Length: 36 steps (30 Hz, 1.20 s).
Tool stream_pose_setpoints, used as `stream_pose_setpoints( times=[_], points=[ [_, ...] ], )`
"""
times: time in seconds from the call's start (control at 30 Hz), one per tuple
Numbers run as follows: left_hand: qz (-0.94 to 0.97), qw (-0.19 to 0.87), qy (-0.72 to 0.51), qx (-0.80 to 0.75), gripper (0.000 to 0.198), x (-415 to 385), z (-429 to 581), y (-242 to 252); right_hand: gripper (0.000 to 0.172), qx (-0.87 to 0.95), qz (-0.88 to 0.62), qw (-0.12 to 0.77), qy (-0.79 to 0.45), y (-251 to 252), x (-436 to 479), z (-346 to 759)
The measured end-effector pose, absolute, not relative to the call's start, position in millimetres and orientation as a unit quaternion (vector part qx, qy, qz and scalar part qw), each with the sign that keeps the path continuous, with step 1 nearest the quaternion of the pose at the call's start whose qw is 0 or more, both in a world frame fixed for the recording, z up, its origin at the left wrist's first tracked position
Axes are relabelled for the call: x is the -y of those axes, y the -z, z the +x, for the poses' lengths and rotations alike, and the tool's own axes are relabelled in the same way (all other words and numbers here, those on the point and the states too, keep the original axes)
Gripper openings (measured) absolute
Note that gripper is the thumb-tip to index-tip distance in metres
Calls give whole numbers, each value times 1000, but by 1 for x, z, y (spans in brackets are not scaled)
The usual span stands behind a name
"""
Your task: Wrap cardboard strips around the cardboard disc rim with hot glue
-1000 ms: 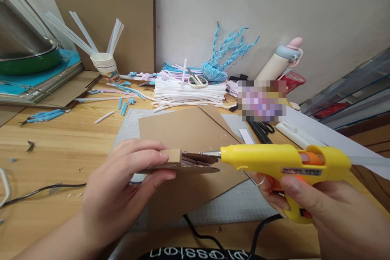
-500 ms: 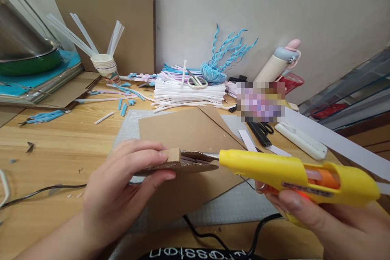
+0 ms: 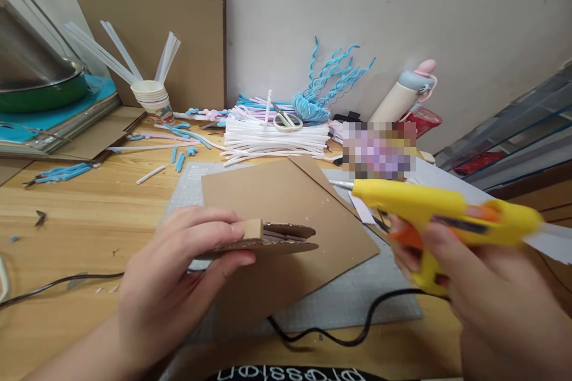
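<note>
My left hand (image 3: 179, 280) pinches a layered cardboard piece (image 3: 286, 245) between thumb and fingers, with a small cardboard strip (image 3: 252, 231) at its near edge. Rounded layers stick out to the right, a gap between them. My right hand (image 3: 465, 274) is wrapped round the handle of a yellow glue gun (image 3: 406, 199), its metal nozzle pointing left, apart from the cardboard. A white stick comes out of the gun's back. Below the hands, a flat cardboard sheet (image 3: 277, 190) lies over a grey cutting mat (image 3: 379, 303).
White pipe cleaners (image 3: 277, 141) with scissors (image 3: 287, 121) on top lie at the back, beside a blue pipe-cleaner bundle (image 3: 311, 108). Paper cups (image 3: 152, 98) hold white sticks. A bottle (image 3: 395, 98) stands back right. A black cord (image 3: 326, 333) crosses the mat's front.
My right hand has drawn the glue gun up and away from the cardboard, so its nozzle no longer meets the layers. My left hand keeps its hold almost unmoved.
</note>
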State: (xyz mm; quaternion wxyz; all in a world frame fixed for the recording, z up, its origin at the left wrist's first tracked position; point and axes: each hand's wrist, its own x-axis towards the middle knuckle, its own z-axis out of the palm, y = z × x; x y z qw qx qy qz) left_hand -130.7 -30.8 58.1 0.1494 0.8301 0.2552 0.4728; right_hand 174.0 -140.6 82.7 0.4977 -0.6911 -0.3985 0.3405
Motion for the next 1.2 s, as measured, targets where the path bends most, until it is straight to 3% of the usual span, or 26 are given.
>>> stream_pose_setpoints(
  times=[0.07, 0.13, 0.3, 0.47, 0.57, 0.73, 0.93, 1.07, 1.2],
  points=[
    [827, 148, -478, -258, 31, 30, -131, -58, 38, 340, -666, 503, -434, -70, 120, 168],
    [821, 150, -483, -265, 32, 30, -132, -56, 35, 333, -646, 489, -483, -54, 104, 162],
    [786, 174, -516, -292, 33, 33, -129, -50, 38, 374, -639, 409, -534, -31, 86, 158],
    [749, 229, -547, -296, 41, 34, -126, -49, 27, 457, -697, 367, -414, -48, 87, 167],
    [794, 166, -512, -283, 32, 31, -130, -52, 24, 501, -694, 385, -345, -61, 96, 156],
    [845, 66, -458, -269, 35, 24, -133, -63, 46, 607, -614, 362, -351, -67, 99, 121],
    [851, 61, -444, -273, 52, 23, -133, -67, 20, 608, -561, 435, -357, -63, 87, 103],
    [857, 56, -425, -286, 48, 26, -132, -63, 16, 627, -544, 496, -254, -61, 94, 105],
    [861, 42, -413, -292, 44, 27, -130, -61, 18, 676, -520, 497, -162, -61, 103, 105]
  ],
)
